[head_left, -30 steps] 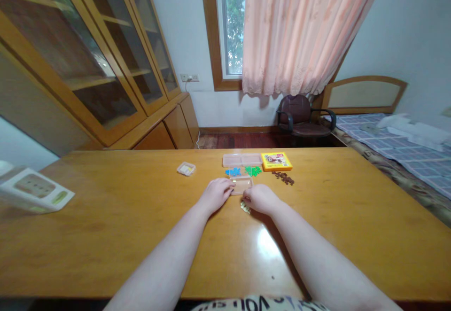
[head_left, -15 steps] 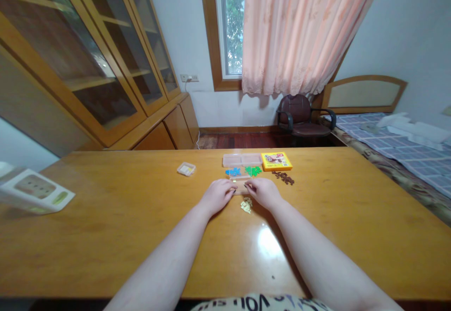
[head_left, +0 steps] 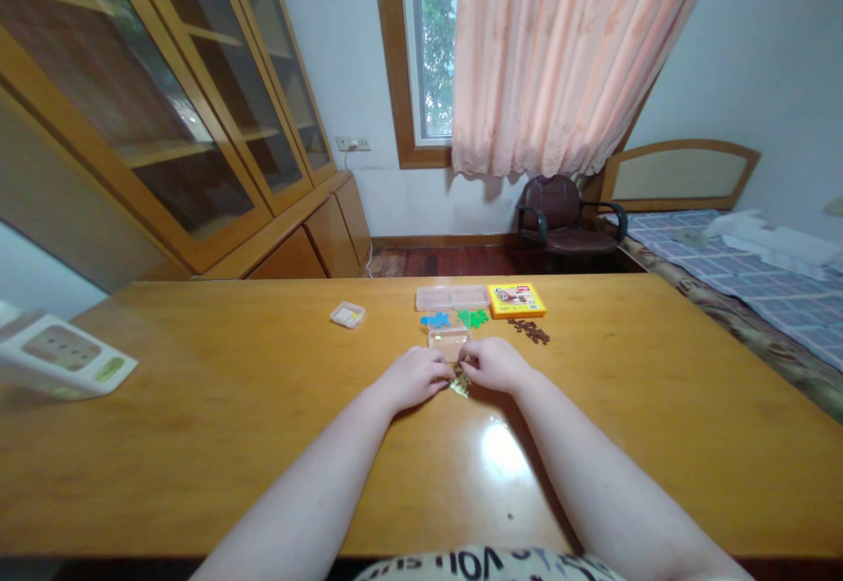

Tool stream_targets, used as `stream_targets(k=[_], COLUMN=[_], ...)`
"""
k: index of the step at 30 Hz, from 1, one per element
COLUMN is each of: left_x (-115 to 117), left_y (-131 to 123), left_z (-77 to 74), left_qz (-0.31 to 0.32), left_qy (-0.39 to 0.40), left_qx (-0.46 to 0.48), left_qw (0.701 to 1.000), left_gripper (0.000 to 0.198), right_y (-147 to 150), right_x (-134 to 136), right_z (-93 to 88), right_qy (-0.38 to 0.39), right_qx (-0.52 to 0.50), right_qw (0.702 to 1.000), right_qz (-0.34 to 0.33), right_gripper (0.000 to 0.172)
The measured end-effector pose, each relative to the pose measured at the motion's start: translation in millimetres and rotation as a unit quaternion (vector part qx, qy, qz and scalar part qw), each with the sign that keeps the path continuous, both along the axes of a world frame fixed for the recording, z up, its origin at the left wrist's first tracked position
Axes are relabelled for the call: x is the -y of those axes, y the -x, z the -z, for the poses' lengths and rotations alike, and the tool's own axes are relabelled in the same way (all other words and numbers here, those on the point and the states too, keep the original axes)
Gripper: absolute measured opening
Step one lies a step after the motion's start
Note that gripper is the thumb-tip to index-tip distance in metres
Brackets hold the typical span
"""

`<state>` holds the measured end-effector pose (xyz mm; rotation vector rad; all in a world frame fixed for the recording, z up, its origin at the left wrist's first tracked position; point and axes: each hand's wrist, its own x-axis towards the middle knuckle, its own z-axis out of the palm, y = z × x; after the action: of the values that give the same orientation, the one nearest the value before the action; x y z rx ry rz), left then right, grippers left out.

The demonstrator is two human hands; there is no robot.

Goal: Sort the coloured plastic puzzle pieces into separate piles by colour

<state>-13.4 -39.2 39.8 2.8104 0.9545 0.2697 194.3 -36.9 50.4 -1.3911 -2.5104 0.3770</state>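
Note:
My left hand and my right hand meet with curled fingers over a small heap of pale yellow interlocking pieces on the wooden table. Their fingertips are at the heap, partly hiding it. Just beyond my hands sits a small clear plastic box. Farther on lie blue pieces, green pieces and brown pieces. Behind them are a clear divided tray and a yellow box.
A small clear case lies left of the pieces, and a white carton sits at the table's left edge. Beyond the table stand a glass-fronted wooden cabinet, a dark chair and a bed.
Both hands have slid toward me, off the clear box and onto the pale yellow heap. The box's near edge now shows, and my fingers have closed in around the heap.

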Motion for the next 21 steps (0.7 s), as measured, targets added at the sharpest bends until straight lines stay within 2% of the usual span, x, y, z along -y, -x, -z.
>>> stream_targets(k=[12, 21], left_x=[-3.9, -4.4], left_y=[4.7, 5.8], left_z=[2.1, 1.9], left_qz=[-0.040, -0.046], left_qy=[0.006, 0.010], left_qx=[-0.003, 0.010], left_qw=[0.999, 0.999], left_gripper=[0.014, 0.010], right_y=[9.0, 12.4], right_x=[5.0, 3.4], right_z=[-11.0, -0.5], right_qy=[0.007, -0.019], right_qx=[0.161, 0.124], right_qw=[0.987, 0.992], right_qz=[-0.008, -0.019], right_gripper=[0.028, 0.023])
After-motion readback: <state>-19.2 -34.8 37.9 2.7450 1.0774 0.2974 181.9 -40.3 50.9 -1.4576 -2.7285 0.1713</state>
